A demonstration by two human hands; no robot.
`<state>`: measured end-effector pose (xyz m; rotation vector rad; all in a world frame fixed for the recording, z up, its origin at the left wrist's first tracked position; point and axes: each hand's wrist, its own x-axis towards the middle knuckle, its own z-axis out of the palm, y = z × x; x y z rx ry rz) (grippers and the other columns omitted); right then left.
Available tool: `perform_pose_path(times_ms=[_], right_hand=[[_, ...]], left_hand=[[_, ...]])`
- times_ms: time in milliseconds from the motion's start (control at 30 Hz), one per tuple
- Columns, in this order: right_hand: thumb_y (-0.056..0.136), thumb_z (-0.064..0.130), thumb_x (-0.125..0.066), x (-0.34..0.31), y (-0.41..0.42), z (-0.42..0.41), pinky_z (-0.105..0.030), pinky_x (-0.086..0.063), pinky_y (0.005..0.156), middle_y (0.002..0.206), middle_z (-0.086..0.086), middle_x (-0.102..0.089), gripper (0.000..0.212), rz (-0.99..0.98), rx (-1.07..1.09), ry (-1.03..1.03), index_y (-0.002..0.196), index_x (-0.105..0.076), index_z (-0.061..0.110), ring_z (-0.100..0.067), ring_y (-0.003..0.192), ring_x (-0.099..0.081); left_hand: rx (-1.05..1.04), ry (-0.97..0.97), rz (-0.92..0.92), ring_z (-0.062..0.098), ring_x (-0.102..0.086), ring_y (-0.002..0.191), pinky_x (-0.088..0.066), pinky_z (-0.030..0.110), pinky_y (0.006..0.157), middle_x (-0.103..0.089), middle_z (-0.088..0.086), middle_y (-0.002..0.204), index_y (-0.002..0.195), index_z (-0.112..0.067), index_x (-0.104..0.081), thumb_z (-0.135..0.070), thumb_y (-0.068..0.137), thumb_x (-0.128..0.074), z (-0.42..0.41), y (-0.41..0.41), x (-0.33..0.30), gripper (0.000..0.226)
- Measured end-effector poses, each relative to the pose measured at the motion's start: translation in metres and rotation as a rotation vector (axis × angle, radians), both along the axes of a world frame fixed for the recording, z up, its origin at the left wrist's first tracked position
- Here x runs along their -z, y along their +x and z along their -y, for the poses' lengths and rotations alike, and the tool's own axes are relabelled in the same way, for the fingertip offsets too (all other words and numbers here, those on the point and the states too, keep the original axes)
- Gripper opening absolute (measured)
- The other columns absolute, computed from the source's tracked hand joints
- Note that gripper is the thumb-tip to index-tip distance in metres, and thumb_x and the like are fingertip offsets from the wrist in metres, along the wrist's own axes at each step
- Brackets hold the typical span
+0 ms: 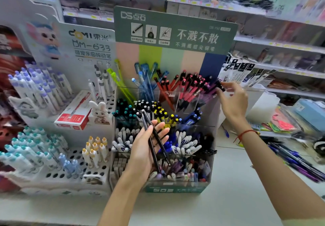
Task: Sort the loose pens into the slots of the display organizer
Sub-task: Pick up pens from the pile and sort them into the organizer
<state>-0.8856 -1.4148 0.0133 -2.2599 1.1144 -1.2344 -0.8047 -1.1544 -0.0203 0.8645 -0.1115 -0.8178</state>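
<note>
1. Nearest the camera, two bare forearms reach up over the pale counter toward a tiered display organizer with a green header card.
2. The left hand is palm up in front of the organizer's middle tiers, its fingers curled loosely around two black pens lying across the palm, their white-tipped ends pointing up toward the black-pen slot.
3. The organizer's lowest slot holds mixed pastel pens; above it sit white-and-blue pens, then black, teal-tipped, yellow-tipped and blue ones.
4. To the right on the counter lie loose blue and purple pens, well apart from the organizer.
5. The right hand, with a red string on its wrist, is at the organizer's upper right edge; its fingers pinch a dark pen beside the purple pens in the top tier.
6. That top tier also carries red, blue and yellow-green pens.
7. A white rabbit-themed display stands left; shelves run behind, blurred.
</note>
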Motion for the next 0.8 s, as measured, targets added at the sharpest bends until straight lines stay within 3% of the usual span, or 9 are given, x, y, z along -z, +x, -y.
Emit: perform_pose_path(times_ms=[133,200,267,333,400,500,600,700,800], right_hand=[[0.088,0.028,-0.068,-0.008,-0.008,-0.019,-0.023,-0.036,0.09,0.119,-0.006,-0.058,0.041,0.002,0.021,-0.025,0.125,-0.058,0.016,-0.025,0.116,-0.049],[0.089,0.02,-0.066,-0.006,-0.009,-0.053,-0.019,-0.042,0.08,0.102,0.0,-0.061,0.03,0.155,-0.035,-0.029,0.117,-0.058,0.014,-0.021,0.098,-0.058],[0.093,0.017,-0.061,0.004,-0.01,-0.099,-0.015,-0.046,0.064,0.082,0.004,-0.064,0.005,0.201,-0.225,0.13,0.098,-0.061,0.015,-0.016,0.074,-0.063],[0.096,0.024,-0.056,0.018,-0.01,-0.144,-0.013,-0.046,0.057,0.076,0.003,-0.066,0.009,0.06,-0.469,0.415,0.093,-0.062,0.018,-0.008,0.061,-0.061],[0.097,0.036,-0.051,0.033,-0.009,-0.178,-0.018,-0.05,0.063,0.085,0.004,-0.069,0.014,-0.078,-0.658,0.709,0.103,-0.061,0.028,-0.003,0.066,-0.063],[0.095,0.027,-0.056,0.043,-0.011,-0.21,-0.029,-0.056,0.068,0.085,0.005,-0.069,0.017,0.083,-0.759,0.944,0.112,-0.061,0.026,-0.011,0.07,-0.066],[0.086,0.017,-0.068,0.044,-0.02,-0.226,-0.027,-0.056,0.07,0.087,-0.002,-0.071,0.029,0.264,-0.802,1.044,0.115,-0.062,0.018,-0.016,0.072,-0.068],[0.078,0.013,-0.077,0.049,-0.027,-0.235,-0.03,-0.056,0.082,0.104,-0.002,-0.072,0.041,0.33,-0.881,1.074,0.115,-0.062,0.019,-0.02,0.095,-0.07],[0.075,0.015,-0.075,0.048,-0.025,-0.239,-0.026,-0.057,0.075,0.099,-0.002,-0.074,0.033,0.421,-0.748,0.962,0.107,-0.065,0.018,-0.016,0.088,-0.071]], left_hand=[[0.003,0.006,0.05,0.019,-0.07,0.099,-0.05,0.036,0.092,-0.073,0.007,0.107,0.116,-0.007,-0.055,-0.016,0.104,-0.032,0.002,-0.006,0.003,0.027],[-0.029,-0.004,0.09,0.019,-0.068,0.103,-0.048,0.035,0.096,-0.072,0.006,0.109,0.115,-0.005,-0.052,-0.017,0.105,-0.03,0.001,-0.01,0.005,0.027],[-0.1,-0.014,0.12,0.018,-0.067,0.106,-0.047,0.034,0.096,-0.072,0.005,0.11,0.115,-0.005,-0.047,-0.018,0.106,-0.028,0.0,-0.013,0.008,0.025],[-0.187,0.016,0.152,0.016,-0.067,0.106,-0.048,0.032,0.094,-0.072,0.003,0.109,0.114,-0.007,-0.05,-0.02,0.106,-0.027,-0.001,-0.015,0.012,0.027],[-0.268,0.082,0.206,0.01,-0.066,0.105,-0.047,0.032,0.093,-0.072,0.0,0.107,0.109,-0.012,-0.059,-0.025,0.106,-0.027,-0.005,-0.015,0.018,0.035],[-0.371,0.142,0.24,0.005,-0.066,0.095,-0.049,0.025,0.083,-0.073,-0.005,0.098,0.102,-0.019,-0.064,-0.031,0.106,-0.025,-0.016,-0.013,0.023,0.041],[-0.394,0.147,0.255,0.005,-0.067,0.099,-0.052,0.029,0.083,-0.073,-0.008,0.1,0.111,-0.018,-0.061,-0.034,0.106,-0.023,-0.027,-0.016,0.026,0.042],[-0.352,0.145,0.24,0.01,-0.065,0.108,-0.051,0.035,0.089,-0.071,-0.007,0.112,0.122,-0.015,-0.059,-0.037,0.105,-0.023,-0.031,-0.02,0.034,0.046],[-0.19,0.196,0.246,0.011,-0.068,0.098,-0.055,0.021,0.069,-0.071,0.0,0.113,0.119,-0.011,-0.062,-0.038,0.104,-0.028,-0.033,-0.024,0.038,0.047]])
